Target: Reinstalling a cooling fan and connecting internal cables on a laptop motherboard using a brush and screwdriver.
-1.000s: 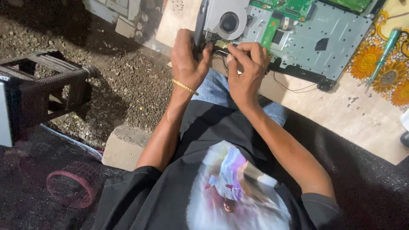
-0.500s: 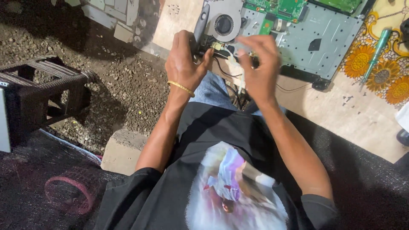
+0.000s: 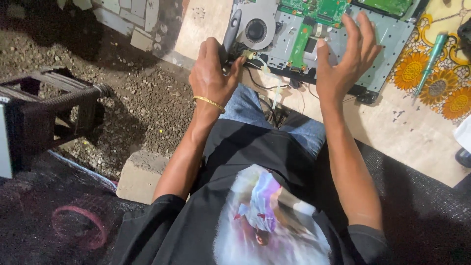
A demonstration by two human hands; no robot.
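The opened laptop chassis [image 3: 343,44] lies on a pale board [image 3: 392,132] in front of the person's knees, long axis running left to right, with its green circuit board [image 3: 319,10] and round fan [image 3: 256,30] exposed. The step looks like disassembly. The right hand [image 3: 346,61] is spread flat, fingers wide, over the grey plate, holding nothing. The left hand [image 3: 212,78] is closed around a dark-handled tool [image 3: 231,32], its handle slanting up and away beside the fan. Any further prying calls for a steady chassis.
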